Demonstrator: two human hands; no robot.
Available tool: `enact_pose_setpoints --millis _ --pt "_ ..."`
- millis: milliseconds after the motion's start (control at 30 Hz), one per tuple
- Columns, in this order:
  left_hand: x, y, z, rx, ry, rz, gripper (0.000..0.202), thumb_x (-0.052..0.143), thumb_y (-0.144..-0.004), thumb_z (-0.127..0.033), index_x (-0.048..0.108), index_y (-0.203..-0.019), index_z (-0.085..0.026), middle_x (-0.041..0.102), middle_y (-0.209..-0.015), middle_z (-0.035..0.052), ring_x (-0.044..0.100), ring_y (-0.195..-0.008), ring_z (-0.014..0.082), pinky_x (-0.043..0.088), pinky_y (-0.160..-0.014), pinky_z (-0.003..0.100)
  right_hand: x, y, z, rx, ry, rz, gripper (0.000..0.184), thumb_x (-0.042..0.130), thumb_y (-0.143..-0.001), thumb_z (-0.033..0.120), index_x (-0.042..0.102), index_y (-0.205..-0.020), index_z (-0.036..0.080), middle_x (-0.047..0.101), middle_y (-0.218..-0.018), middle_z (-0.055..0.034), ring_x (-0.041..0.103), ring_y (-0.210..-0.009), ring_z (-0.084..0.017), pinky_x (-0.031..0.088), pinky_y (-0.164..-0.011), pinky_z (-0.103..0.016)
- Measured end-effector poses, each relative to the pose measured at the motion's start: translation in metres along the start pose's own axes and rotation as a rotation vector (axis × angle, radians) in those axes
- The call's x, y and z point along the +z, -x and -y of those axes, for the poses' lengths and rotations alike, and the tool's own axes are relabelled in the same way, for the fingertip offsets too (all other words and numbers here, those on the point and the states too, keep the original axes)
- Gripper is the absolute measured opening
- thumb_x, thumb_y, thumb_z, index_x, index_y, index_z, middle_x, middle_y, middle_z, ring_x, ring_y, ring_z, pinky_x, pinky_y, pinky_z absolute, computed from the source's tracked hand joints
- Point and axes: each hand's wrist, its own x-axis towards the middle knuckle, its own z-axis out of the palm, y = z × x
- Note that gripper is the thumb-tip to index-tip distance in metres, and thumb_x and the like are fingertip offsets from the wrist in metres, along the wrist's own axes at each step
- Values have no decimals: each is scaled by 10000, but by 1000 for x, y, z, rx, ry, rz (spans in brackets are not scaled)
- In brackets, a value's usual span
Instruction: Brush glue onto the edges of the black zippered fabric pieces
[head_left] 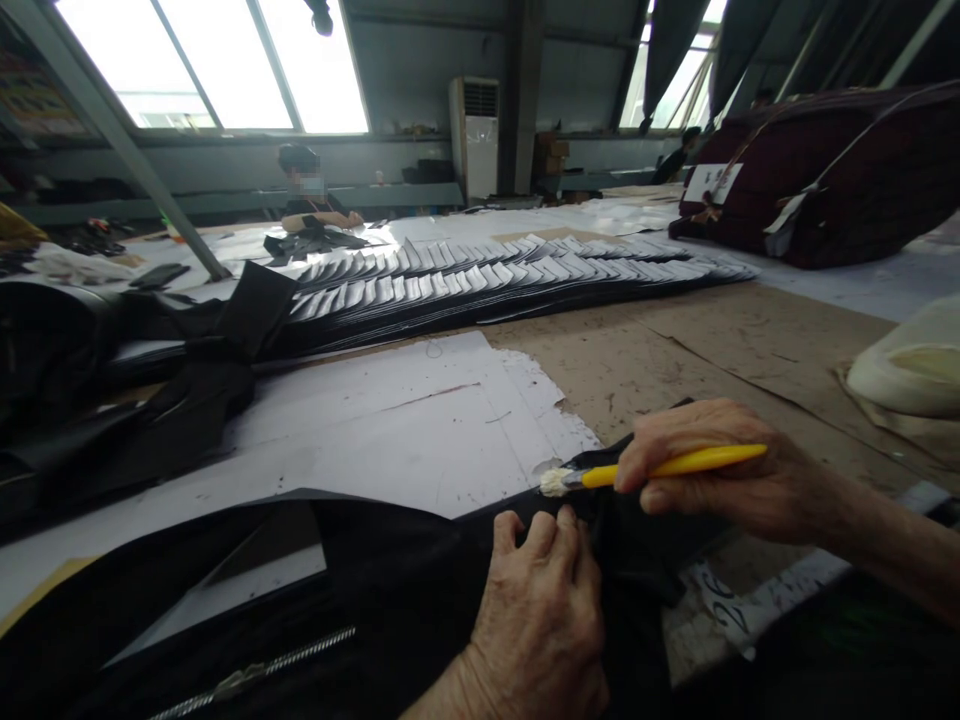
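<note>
Between the thumb and fingers of my right hand (712,470) is a brush with a yellow handle (686,462), held nearly level. Its pale bristles (556,483) rest at the edge of a black garment (390,570), just beyond the fingertips of my left hand (544,600). My left fingers are bent and closed on the black material, holding its edge against the table. A metal zipper (277,660) shows in the garment at the lower left. The underside of my left fingers is hidden.
White paper (420,410) and brown board (645,360) cover the table. Behind lie rows of overlapping black pieces (450,285), with more black material (187,400) at left. A whitish container (915,360) stands right, a dark red bundle (817,180) farther back. A person (311,205) sits across.
</note>
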Motion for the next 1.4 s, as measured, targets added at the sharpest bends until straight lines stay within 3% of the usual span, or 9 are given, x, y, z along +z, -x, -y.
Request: enact_pose_setpoints --millis 233,333,533,800,933,1067,1300,1400 --pt "1 0 0 12 -5 -9 509 462 -622 -198 592 -1087 -36 610 -1101 153 492 -850 241 436 -721 456 -24 14 -9 126 17 -116 68 653 -772 295 680 -786 235 662 -743 10 614 -648 -119 470 -578 -178" --pt "2 1 0 9 -12 -33 494 464 -639 -193 591 -1088 -33 612 -1095 152 490 -847 240 436 -725 459 -18 10 -4 116 -43 -142 72 658 -765 294 686 -780 229 659 -724 9 605 -623 -116 471 -568 -185" --pt "4 0 2 14 1 -57 480 474 -618 -184 608 -1059 -48 626 -1055 143 489 -823 236 432 -704 443 0 0 -2 99 -148 -33 107 617 -799 257 671 -766 171 648 -694 1 585 -598 -89 453 -556 -176" --pt "9 4 4 6 19 -34 424 443 -742 -220 580 -1115 -73 598 -1147 129 484 -880 236 405 -761 442 -35 16 -15 216 -63 -102 94 656 -763 278 677 -726 194 651 -689 3 591 -602 -105 446 -541 -172" --pt "8 4 4 22 -9 -35 419 443 -749 -231 586 -1110 -73 602 -1137 124 482 -875 240 402 -768 443 -23 10 -5 203 -163 -163 77 654 -764 267 680 -743 197 650 -685 -1 592 -611 -111 455 -540 -178" --pt "8 4 4 22 -24 -52 425 436 -726 -199 595 -1099 -69 610 -1112 124 480 -867 247 401 -763 440 -5 2 -5 179 -239 -58 114 632 -781 260 668 -746 158 650 -686 -12 588 -602 -103 455 -545 -179" --pt "7 2 5 43 -43 -38 398 426 -800 -282 591 -1098 -77 601 -1135 116 478 -874 237 397 -764 428 -33 15 -19 242 -118 -110 116 651 -768 301 687 -726 199 630 -660 -2 567 -573 -104 425 -503 -185" --pt "6 2 6 50 -54 -22 385 417 -829 -287 580 -1114 -86 602 -1134 106 480 -864 227 399 -749 414 -28 11 -11 236 -170 -184 112 660 -763 307 690 -736 203 634 -672 -4 574 -601 -107 428 -518 -183"
